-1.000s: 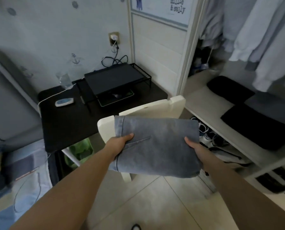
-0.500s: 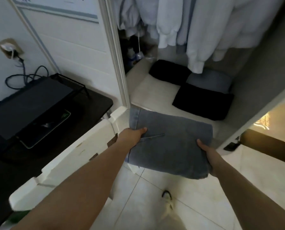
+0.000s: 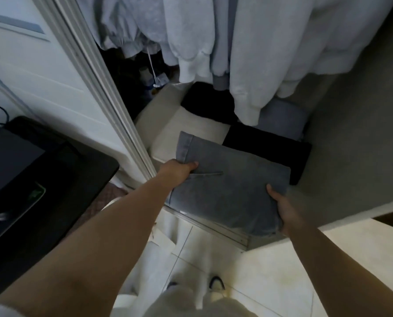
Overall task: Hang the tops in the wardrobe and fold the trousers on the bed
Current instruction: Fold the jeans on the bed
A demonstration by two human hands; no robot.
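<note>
Denim, grey-blue: one pair of folded jeans [image 3: 229, 188], held flat between both hands over the front edge of the wardrobe shelf [image 3: 168, 133]. Left hand [image 3: 177, 171] grips the near left edge, thumb on top by the waistband, fingers hidden beneath. Right hand [image 3: 282, 207] grips the near right corner, thumb on top, fingers under the fold. Hands are well apart, one at each side of the bundle.

Shelf contents, beyond the jeans: a black folded garment [image 3: 268, 152] just beside the jeans' far right edge; a second black folded item [image 3: 204, 104] further back; a grey-blue folded piece [image 3: 282, 120] behind, partly hidden by a hanging sleeve.

Hanging above: pale grey and white tops [image 3: 225, 42], cuffs and hems reaching down toward the shelf.

Surroundings: white wardrobe door frame [image 3: 113, 106] to the left; a metal sliding-door track [image 3: 213, 227] along the floor below the jeans; a black desk [image 3: 72, 179] at far left carrying a dark flat device [image 3: 5, 156]; pale floor tiles [image 3: 271, 271] beneath; the person's light trousers [image 3: 191, 303] and one slipper [image 3: 217, 284] at bottom.
</note>
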